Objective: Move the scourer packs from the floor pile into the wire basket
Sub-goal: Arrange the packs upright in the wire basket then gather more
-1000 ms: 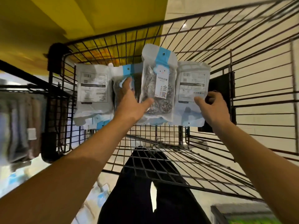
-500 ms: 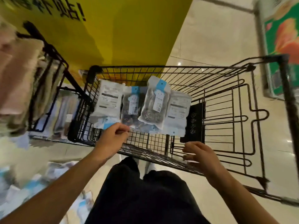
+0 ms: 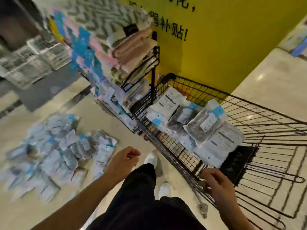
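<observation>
1. Fingers: we note the left hand (image 3: pixel 123 161) has its fingers curled loosely inward with nothing in them. It hangs over bare floor, between the pile and the basket.
2. The right hand (image 3: pixel 216 180) sits at the near rim of the basket (image 3: pixel 259 112), fingers bent downward over the wire. Blur keeps us from telling whether they actually clasp the rim or only rest on it; we see no pack in this hand.
3. Packs (image 3: pixel 197 123): we count four laid in a row inside the basket at its far-left end, overlapping one another. Two show white printed backs, two show the grey scourers through clear film with a blue header.
4. The pile (image 3: pixel 56 150) of remaining packs lies on the pale floor (image 3: pixel 265 83) to the left, well apart from the basket; heavily blurred, so we cannot count it.
5. The person's dark trousers and white shoes (image 3: pixel 151 159) stand between pile and basket.
6. A black rack (image 3: pixel 146 67) with folded pink towels stands just beside the basket's far-left corner, against a yellow wall (image 3: pixel 232 39) with black lettering.
</observation>
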